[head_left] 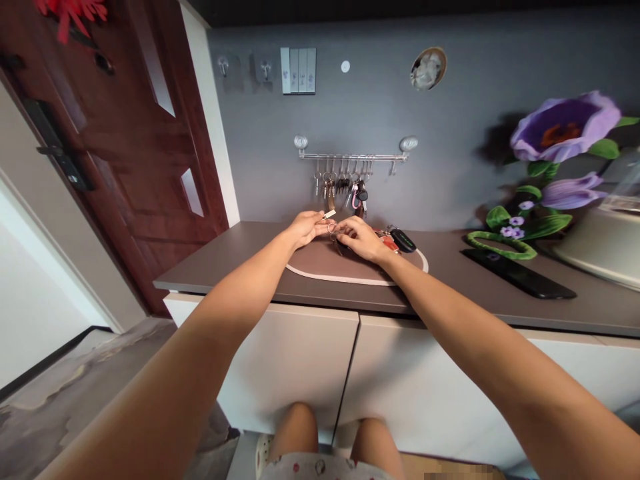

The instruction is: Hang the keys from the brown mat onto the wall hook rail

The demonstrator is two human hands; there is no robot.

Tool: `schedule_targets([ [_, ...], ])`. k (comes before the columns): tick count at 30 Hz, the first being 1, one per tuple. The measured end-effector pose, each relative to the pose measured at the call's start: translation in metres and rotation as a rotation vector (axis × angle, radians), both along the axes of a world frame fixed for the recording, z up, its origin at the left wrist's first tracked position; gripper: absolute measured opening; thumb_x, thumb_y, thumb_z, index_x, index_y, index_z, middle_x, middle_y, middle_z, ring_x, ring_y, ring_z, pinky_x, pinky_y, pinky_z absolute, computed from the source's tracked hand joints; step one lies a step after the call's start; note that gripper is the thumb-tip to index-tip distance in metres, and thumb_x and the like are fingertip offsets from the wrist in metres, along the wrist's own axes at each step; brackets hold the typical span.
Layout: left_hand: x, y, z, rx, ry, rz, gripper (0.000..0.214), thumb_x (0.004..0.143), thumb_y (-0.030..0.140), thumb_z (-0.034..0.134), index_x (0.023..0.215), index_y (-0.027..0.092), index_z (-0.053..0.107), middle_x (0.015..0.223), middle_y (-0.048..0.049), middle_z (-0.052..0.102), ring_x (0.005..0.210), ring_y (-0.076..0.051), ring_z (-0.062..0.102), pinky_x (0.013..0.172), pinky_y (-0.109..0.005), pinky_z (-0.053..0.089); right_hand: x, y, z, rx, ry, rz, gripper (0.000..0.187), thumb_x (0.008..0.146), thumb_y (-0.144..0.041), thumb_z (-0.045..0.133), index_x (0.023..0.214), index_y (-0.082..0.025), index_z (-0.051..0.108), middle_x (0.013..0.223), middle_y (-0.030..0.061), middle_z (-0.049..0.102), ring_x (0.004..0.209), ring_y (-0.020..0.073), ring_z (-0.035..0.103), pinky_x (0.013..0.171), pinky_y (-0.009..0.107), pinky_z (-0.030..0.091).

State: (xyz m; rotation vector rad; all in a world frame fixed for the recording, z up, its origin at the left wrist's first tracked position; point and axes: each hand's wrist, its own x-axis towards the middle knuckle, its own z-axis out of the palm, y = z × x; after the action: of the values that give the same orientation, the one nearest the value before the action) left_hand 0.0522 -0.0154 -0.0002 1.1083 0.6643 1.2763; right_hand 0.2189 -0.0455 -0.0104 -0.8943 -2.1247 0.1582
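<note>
My left hand [306, 228] is closed on a key [329, 215], whose pale flat end sticks up past the fingertips. A thin metal key ring [331, 229] lies between my two hands. My right hand [359, 237] has its fingers bent and pinched at that ring, with dark bits hanging below them. Both hands are above a brown mat [345, 268] with a pale rim. Behind my right hand lie a red item [389, 243] and a black key fob [403, 240]. My fingers partly hide what lies on the mat.
Several bunches of keys [343, 185] hang from hooks on a wall rail [353, 158] behind the mat. To the right are a black phone-like slab [520, 275], purple knitted-looking flowers [565, 130] and a pale rounded object [600, 233]. A dark red door [125, 127] stands left.
</note>
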Motion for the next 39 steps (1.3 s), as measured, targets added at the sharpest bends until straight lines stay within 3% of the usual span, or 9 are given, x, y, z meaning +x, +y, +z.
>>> schedule_targets([
  [5, 0.0, 0.005, -0.003, 0.003, -0.062, -0.025, 0.014, 0.085, 0.01, 0.041, 0.077, 0.006, 0.051, 0.066, -0.0106, 0.063, 0.073, -0.015, 0.064, 0.085, -0.038, 0.048, 0.0, 0.002, -0.003, 0.09, -0.066, -0.035, 0.023, 0.074, -0.027, 0.054, 0.095, -0.02, 0.061, 0.088, 0.0032, 0.049, 0.077, 0.0123, 0.051, 0.074, 0.027, 0.044],
  [15, 0.001, 0.003, -0.003, -0.033, -0.071, -0.065, 0.015, 0.085, 0.008, 0.038, 0.076, 0.007, 0.05, 0.066, -0.0119, 0.063, 0.075, -0.017, 0.064, 0.086, -0.041, 0.047, -0.002, 0.005, -0.003, 0.273, -0.147, -0.081, 0.016, 0.075, -0.027, 0.054, 0.086, -0.02, 0.064, 0.085, 0.0038, 0.049, 0.073, 0.0127, 0.049, 0.069, 0.026, 0.041],
  [21, 0.003, 0.001, -0.003, -0.025, -0.066, -0.049, 0.015, 0.085, 0.008, 0.038, 0.076, 0.007, 0.05, 0.067, -0.0118, 0.063, 0.076, -0.018, 0.064, 0.086, -0.042, 0.047, -0.004, 0.007, -0.003, 0.231, -0.158, -0.093, 0.011, 0.076, -0.023, 0.053, 0.082, -0.02, 0.061, 0.085, 0.0032, 0.05, 0.075, 0.0129, 0.049, 0.069, 0.025, 0.039],
  [30, 0.001, 0.005, -0.004, -0.007, -0.093, 0.022, 0.013, 0.082, 0.001, 0.039, 0.078, 0.008, 0.049, 0.066, -0.007, 0.059, 0.08, -0.016, 0.064, 0.089, -0.035, 0.047, 0.003, 0.011, 0.001, 0.197, 0.039, -0.128, 0.012, 0.079, -0.024, 0.046, 0.072, -0.018, 0.055, 0.079, 0.0045, 0.052, 0.078, 0.0159, 0.047, 0.073, 0.028, 0.037],
  [35, 0.003, 0.006, -0.006, -0.033, -0.061, 0.069, 0.018, 0.079, -0.002, 0.043, 0.092, 0.01, 0.043, 0.069, -0.0044, 0.058, 0.074, -0.014, 0.064, 0.082, -0.032, 0.051, 0.009, 0.015, 0.001, 0.108, 0.185, -0.17, 0.015, 0.078, -0.03, 0.046, 0.072, -0.018, 0.053, 0.077, 0.0037, 0.053, 0.08, 0.016, 0.047, 0.077, 0.029, 0.036],
  [39, 0.004, 0.004, -0.011, -0.001, 0.067, -0.007, 0.032, 0.077, 0.001, 0.05, 0.105, 0.013, 0.04, 0.075, -0.0055, 0.06, 0.073, -0.015, 0.065, 0.078, -0.033, 0.052, 0.013, 0.023, -0.001, 0.009, 0.334, -0.16, 0.02, 0.078, -0.035, 0.044, 0.075, -0.016, 0.052, 0.079, 0.0028, 0.054, 0.077, 0.0141, 0.047, 0.076, 0.029, 0.037],
])
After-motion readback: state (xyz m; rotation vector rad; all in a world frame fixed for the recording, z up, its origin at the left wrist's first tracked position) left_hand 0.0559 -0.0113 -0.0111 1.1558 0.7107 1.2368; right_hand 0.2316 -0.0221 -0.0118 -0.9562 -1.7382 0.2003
